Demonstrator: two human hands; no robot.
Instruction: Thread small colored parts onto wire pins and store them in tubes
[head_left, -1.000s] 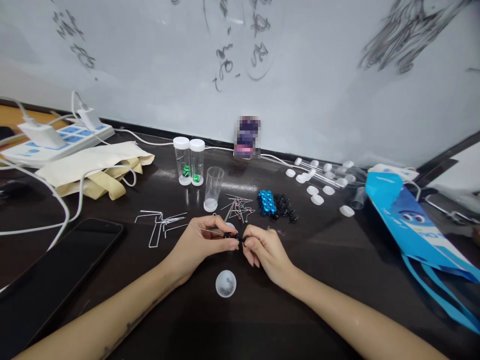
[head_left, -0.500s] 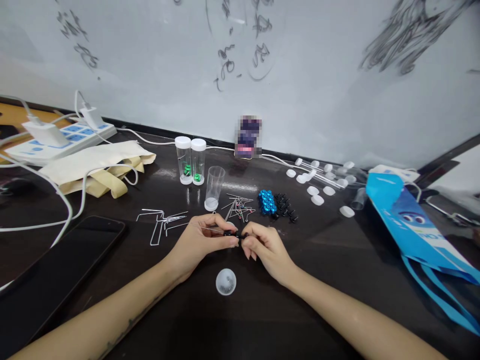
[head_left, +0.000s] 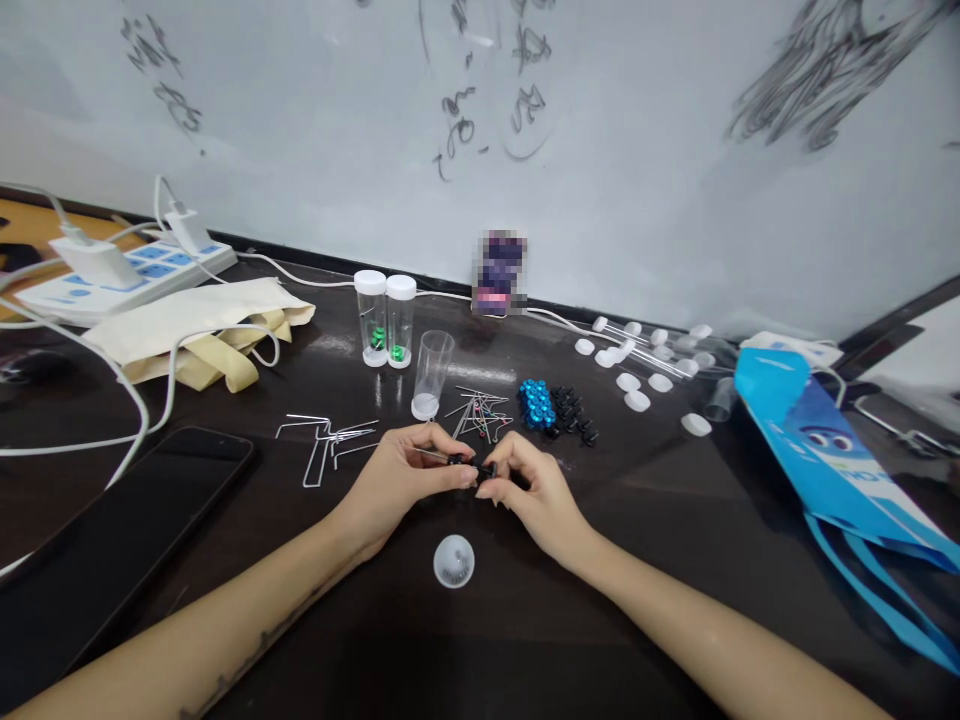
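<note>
My left hand [head_left: 405, 478] pinches a thin metal pin [head_left: 429, 454] with small black beads [head_left: 456, 460] on it, just above the dark table [head_left: 645, 520]. My right hand [head_left: 529, 490] is closed in a pinch at the pin's right end, on a small black bead [head_left: 488, 470]. Beyond the hands lie a heap of loose pins [head_left: 478, 412], blue beads [head_left: 536, 403] and black beads [head_left: 573, 412]. A white cap [head_left: 454, 561] lies near my wrists.
An open clear tube [head_left: 432, 374] and two capped tubes with green beads [head_left: 387, 320] stand behind. Bent wires [head_left: 322, 444] and a black phone [head_left: 112, 535] lie left, with a cloth bag [head_left: 195, 330] and power strip [head_left: 112, 275]. White caps [head_left: 645, 370] and a blue bag [head_left: 832, 450] lie right.
Both hands have shifted slightly away from me and the right fingers have closed in on the pin's end. The view has drifted a little.
</note>
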